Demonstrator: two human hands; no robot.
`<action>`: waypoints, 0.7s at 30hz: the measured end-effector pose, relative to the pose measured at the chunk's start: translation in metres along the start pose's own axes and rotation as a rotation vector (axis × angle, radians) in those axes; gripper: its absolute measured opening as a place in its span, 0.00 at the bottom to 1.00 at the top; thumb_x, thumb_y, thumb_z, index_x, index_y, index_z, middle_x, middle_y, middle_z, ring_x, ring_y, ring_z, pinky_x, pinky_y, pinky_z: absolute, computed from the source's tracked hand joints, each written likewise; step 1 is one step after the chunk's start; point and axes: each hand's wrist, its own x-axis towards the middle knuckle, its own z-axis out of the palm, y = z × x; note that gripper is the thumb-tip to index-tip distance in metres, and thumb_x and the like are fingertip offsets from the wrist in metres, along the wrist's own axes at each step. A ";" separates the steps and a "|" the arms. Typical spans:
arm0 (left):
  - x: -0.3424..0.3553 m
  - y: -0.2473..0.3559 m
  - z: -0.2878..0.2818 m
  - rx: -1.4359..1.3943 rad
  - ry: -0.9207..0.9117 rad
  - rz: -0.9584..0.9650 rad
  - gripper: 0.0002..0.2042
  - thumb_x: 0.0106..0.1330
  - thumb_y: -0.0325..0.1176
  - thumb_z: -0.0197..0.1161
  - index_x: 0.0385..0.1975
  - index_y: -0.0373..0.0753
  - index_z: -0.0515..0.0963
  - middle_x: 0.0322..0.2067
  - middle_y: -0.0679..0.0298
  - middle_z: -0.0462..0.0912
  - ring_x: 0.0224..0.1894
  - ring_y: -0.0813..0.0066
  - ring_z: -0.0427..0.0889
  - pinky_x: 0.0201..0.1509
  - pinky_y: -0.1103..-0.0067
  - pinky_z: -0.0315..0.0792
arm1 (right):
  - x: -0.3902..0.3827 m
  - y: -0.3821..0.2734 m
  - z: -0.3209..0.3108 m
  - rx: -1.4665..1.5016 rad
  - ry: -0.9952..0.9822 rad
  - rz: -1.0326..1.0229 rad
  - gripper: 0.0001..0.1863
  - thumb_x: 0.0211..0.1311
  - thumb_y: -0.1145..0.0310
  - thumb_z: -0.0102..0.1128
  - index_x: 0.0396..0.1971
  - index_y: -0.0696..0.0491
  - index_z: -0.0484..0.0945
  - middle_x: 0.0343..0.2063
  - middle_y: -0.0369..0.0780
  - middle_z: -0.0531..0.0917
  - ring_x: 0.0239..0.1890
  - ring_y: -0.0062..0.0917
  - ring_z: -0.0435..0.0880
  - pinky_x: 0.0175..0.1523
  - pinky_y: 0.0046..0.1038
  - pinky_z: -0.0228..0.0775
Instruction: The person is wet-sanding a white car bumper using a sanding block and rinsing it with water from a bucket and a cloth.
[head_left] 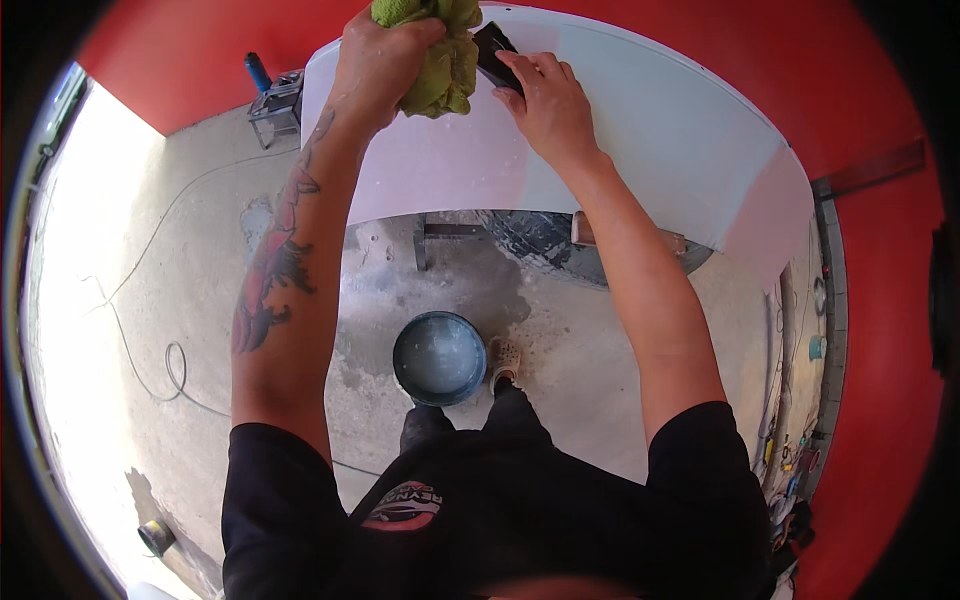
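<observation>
Your left hand (385, 55) is closed round a bunched green cloth (445, 75); your right hand (552, 105) grips one end of a dark block (492, 55), fingers over it, thumb at the side. Both hands are near the far edge of the pale panel (660, 130), cloth just left of block. Whether the block lies flat on the surface, or the cloth touches it: cannot tell from this angle.

Step in hand, judged: wet rubbing of the panel, block as the working tool, cloth as wetter or wiper. Next move, judged: calls for the block's face level on the panel, light even pressure, and the cloth clear of its path.

Around you: bucket (398, 362) of cloudy liquid on the floor at your feet, beside a shoe (507, 358); a dark wet patch (505, 290) near it. A dark round object (540, 247) sits partly under the panel. Stool (277, 108) with a blue bottle (257, 72) off to the left; thin hose (175, 372) looped on the floor on that side.

In the way: the bucket limits your footing close to the panel, and the wet floor may be slippery; the red wall (700, 30) probably limits reach past the far edge
</observation>
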 end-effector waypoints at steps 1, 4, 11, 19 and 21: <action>0.008 -0.009 0.002 -0.056 0.003 0.005 0.21 0.59 0.31 0.70 0.51 0.28 0.78 0.39 0.53 0.85 0.37 0.65 0.88 0.39 0.70 0.83 | 0.005 0.014 0.005 -0.169 -0.079 -0.148 0.24 0.61 0.61 0.71 0.58 0.41 0.79 0.47 0.37 0.79 0.48 0.38 0.79 0.50 0.39 0.76; -0.010 -0.052 -0.007 -0.185 0.228 -0.038 0.21 0.59 0.30 0.70 0.51 0.29 0.79 0.40 0.53 0.86 0.39 0.65 0.88 0.42 0.70 0.82 | -0.013 0.036 0.018 -0.297 -0.171 -0.372 0.23 0.61 0.63 0.67 0.57 0.36 0.81 0.48 0.34 0.79 0.49 0.33 0.78 0.48 0.37 0.74; -0.139 -0.182 -0.085 -0.274 0.685 -0.412 0.20 0.59 0.29 0.71 0.50 0.28 0.79 0.41 0.54 0.85 0.39 0.63 0.88 0.42 0.69 0.83 | -0.037 0.063 0.016 -0.303 -0.303 -0.847 0.22 0.61 0.67 0.61 0.55 0.35 0.84 0.48 0.31 0.81 0.46 0.30 0.79 0.45 0.34 0.73; -0.295 -0.273 -0.107 -0.460 0.886 -0.583 0.19 0.63 0.28 0.67 0.54 0.33 0.77 0.43 0.58 0.85 0.41 0.64 0.87 0.44 0.68 0.83 | -0.021 0.066 0.032 -0.210 -0.097 -0.806 0.17 0.59 0.68 0.62 0.48 0.38 0.86 0.47 0.28 0.82 0.43 0.27 0.77 0.45 0.34 0.70; -0.340 -0.295 -0.119 -0.458 0.903 -0.683 0.19 0.64 0.28 0.67 0.55 0.33 0.77 0.43 0.58 0.85 0.41 0.64 0.87 0.45 0.68 0.83 | -0.071 0.085 0.012 -0.163 -0.265 -0.892 0.17 0.59 0.68 0.62 0.48 0.38 0.86 0.48 0.28 0.82 0.42 0.27 0.76 0.47 0.33 0.70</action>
